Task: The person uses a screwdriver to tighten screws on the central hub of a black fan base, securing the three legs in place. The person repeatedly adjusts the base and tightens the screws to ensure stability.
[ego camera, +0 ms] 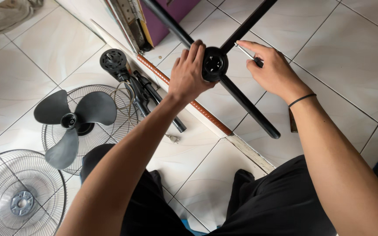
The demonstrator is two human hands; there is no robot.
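Note:
A black cross-shaped fan base [241, 102] with a round hub [214, 63] stands tilted above the tiled floor. My left hand [189, 72] grips the hub from its left side. My right hand [270, 67] holds a slim screwdriver [248, 53] with a metal shaft, its tip pointing toward the hub's upper right. A black band circles my right wrist.
To the left lie a black three-blade fan propeller [71, 120] on a wire grille [110, 126], a second grille [20, 196], and the fan's black motor and pole [132, 81]. A wooden strip with an orange edge [184, 98] crosses the floor. My knees in black trousers are below.

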